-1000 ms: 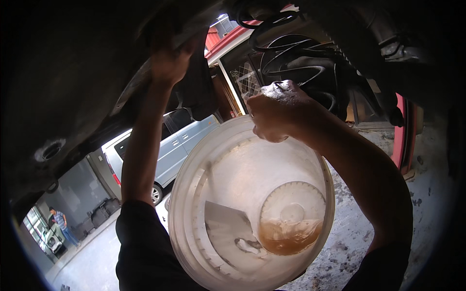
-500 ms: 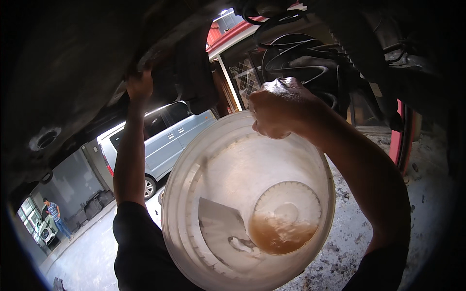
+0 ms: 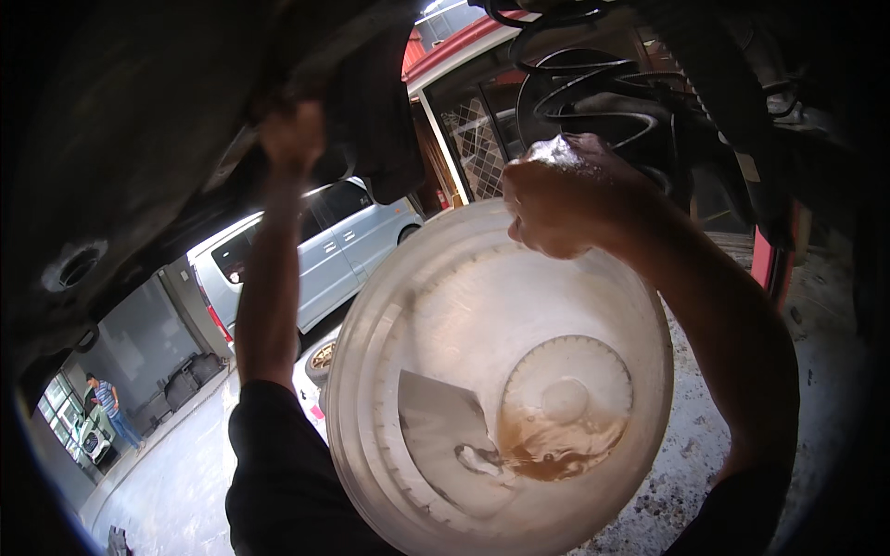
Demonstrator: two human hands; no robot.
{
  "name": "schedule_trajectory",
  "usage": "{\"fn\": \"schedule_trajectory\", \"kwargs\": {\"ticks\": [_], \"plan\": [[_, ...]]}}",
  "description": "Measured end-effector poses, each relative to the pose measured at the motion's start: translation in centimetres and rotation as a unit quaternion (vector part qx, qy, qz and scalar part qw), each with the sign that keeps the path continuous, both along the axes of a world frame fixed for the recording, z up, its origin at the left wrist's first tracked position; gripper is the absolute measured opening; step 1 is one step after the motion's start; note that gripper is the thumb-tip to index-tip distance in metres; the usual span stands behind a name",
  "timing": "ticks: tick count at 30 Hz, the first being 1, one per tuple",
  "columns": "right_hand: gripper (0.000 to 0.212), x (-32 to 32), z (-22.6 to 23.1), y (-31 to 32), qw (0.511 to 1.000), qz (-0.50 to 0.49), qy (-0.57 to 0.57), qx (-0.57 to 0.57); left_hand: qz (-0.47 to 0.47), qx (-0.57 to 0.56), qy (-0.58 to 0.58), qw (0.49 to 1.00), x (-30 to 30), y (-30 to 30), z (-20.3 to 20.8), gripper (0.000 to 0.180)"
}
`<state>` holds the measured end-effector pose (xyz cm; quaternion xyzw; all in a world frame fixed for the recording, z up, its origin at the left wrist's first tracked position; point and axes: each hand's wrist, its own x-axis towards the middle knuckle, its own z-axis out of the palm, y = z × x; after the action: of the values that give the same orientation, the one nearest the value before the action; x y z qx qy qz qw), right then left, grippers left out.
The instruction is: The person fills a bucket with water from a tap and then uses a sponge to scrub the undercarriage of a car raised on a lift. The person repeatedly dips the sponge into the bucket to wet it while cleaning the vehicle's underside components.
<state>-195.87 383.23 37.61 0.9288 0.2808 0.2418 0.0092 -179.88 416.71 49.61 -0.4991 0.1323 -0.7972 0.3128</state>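
Note:
My right hand is closed over the upper rim of a large whitish plastic bucket. The bucket is tilted so that its inside faces me. Brown liquid pools in the low part of its round bottom, and a grey patch shows on the inner wall. My left hand is raised against the dark underside of a vehicle. Its fingers are blurred and lost in shadow, so what they touch or hold cannot be made out.
Overhead at right hang a coil spring and a ribbed dark hose. A light blue van is parked beyond my left arm. Far left, a person in a striped shirt stands near another vehicle. A red post rises at right.
My left hand has shifted right and slightly down in the picture. The bucket and my right hand also sit further right, and the brown liquid has sloshed, covering less of the bottom.

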Motion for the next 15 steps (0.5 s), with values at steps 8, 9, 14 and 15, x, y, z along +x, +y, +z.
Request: {"fn": "schedule_trajectory", "kwargs": {"ticks": [8, 9, 14, 15], "plan": [[0.026, 3.5, -1.7, -1.7, 0.996, 0.046, -0.039, 0.066, -0.347, -0.177, 0.184, 0.902, 0.6, 4.4, -0.4, 0.056], [0.026, 3.4, -1.7, -1.1, 0.995, 0.060, -0.043, 0.066, -0.255, -0.161, 0.145, 0.942, 1.8, 5.3, 0.3, 0.059], [0.024, 4.3, -1.9, -1.1, 0.998, -0.047, -0.046, -0.026, -0.290, -0.027, 0.100, 0.951, 1.7, -3.3, -1.5, 0.070], [0.024, 4.4, -1.9, -1.5, 0.996, -0.043, -0.063, -0.041, -0.249, 0.040, 0.099, 0.963, 1.2, -0.5, -1.1, 0.069]]}}
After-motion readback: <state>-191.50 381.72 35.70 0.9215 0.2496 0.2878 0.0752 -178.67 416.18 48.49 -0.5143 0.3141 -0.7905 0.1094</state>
